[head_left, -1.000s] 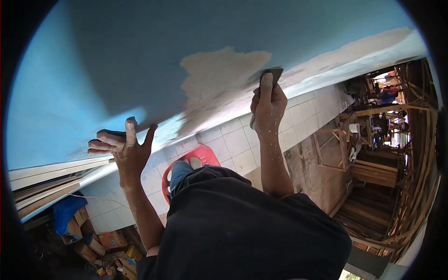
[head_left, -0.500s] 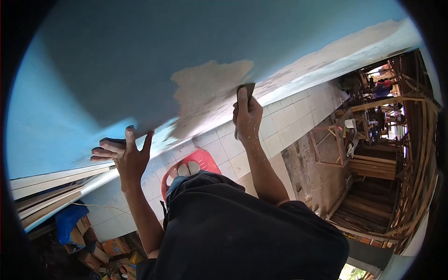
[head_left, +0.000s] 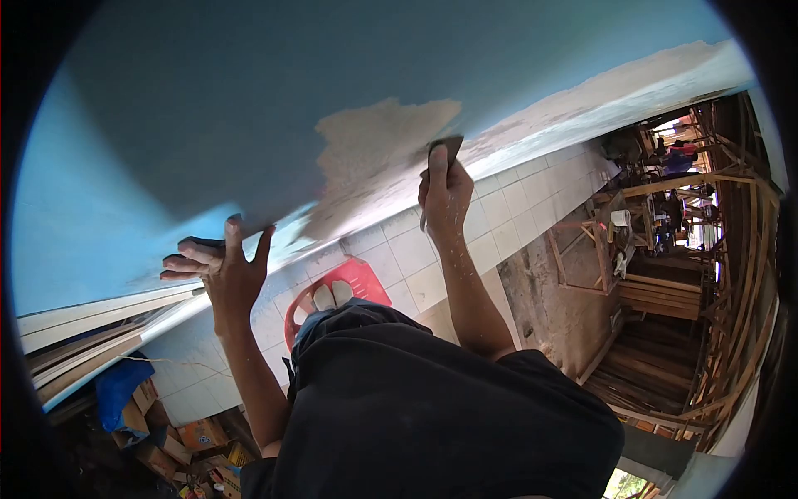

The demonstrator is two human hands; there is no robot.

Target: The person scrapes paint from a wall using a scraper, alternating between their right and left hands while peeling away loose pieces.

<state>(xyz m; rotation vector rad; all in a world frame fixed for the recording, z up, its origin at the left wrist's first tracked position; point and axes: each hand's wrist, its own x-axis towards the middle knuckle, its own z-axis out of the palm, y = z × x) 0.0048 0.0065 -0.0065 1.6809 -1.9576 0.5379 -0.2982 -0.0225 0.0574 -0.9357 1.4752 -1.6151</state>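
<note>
My right hand [head_left: 447, 195] is closed around a scraper [head_left: 451, 146], with the thumb along its flat dark blade. The blade's tip is at the blue wall [head_left: 224, 91], by the right edge of a bare pale patch [head_left: 374, 133] where the paint is gone. Pale specks dot my right wrist and forearm. My left hand [head_left: 229, 270] is spread against the wall on the left, fingers apart and nothing in it. Its shadow falls beside the fingers.
My feet stand on a red plastic stool [head_left: 366, 283] on the white tiled floor [head_left: 411, 254]. Cardboard boxes [head_left: 204, 434] and a blue plastic sheet [head_left: 116, 391] lie at lower left. Wooden frames and planks [head_left: 661, 295] stand at right, and a window frame [head_left: 100, 320] is at left.
My right hand has moved slightly up and to the right with the scraper along the wall. My left hand stays at about the same place, spread on the wall.
</note>
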